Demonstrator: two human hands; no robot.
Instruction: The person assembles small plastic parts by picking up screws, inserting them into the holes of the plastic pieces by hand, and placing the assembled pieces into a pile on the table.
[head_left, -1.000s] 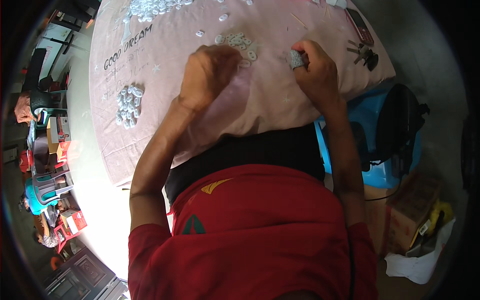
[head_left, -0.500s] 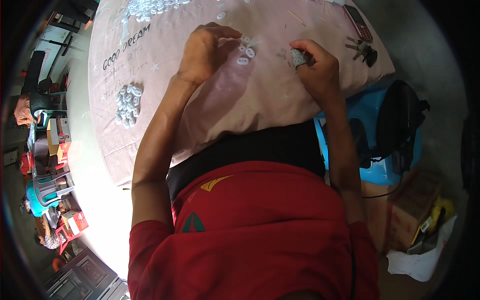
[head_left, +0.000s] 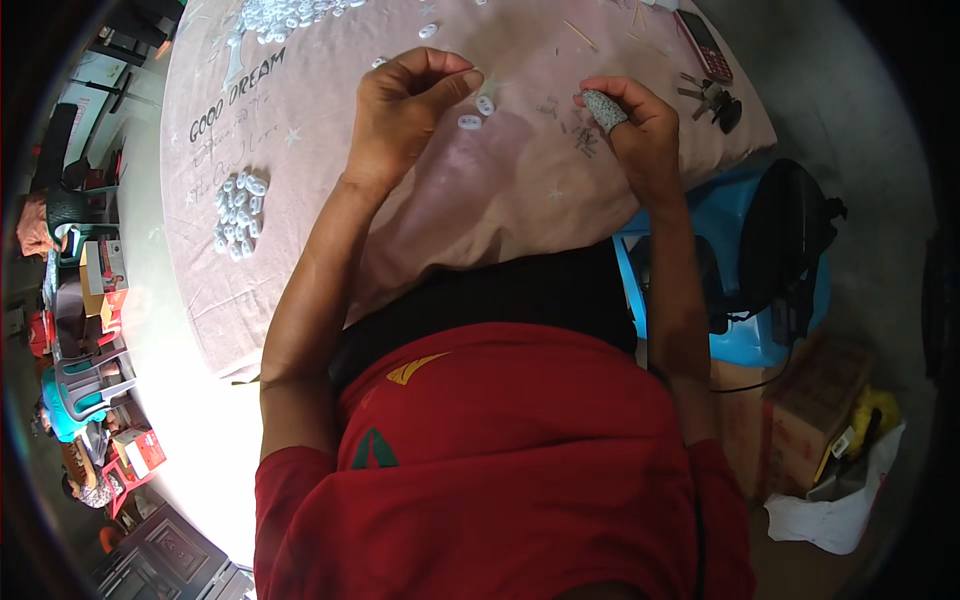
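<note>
My left hand (head_left: 395,125) is closed in a pinch above the pink cloth, thumb against forefinger; whatever sits between the tips is too small to make out. Just by it lie two white oval pieces (head_left: 470,122) with small dark marks, and another white piece (head_left: 379,62) shows behind its knuckles. Across from it my right hand (head_left: 645,130) has its fingers curled together, a grey speckled cover (head_left: 604,110) around one finger. What its fingertips hold, if anything, cannot be seen. Several thin dark metal pins (head_left: 582,138) lie scattered on the cloth beside it.
A large heap of white pieces (head_left: 290,18) is at the far left, a smaller pile (head_left: 240,215) nearer. Thin sticks (head_left: 580,35), a red phone (head_left: 704,46) and keys (head_left: 712,97) are at the far right. A blue stool (head_left: 760,340) with a black bag (head_left: 795,240) stands right of the table.
The fingers of my left hand have come together into a pinch, and fewer white pieces show beside it. More of the metal pins are visible beside my right hand. The whole view has shifted slightly.
</note>
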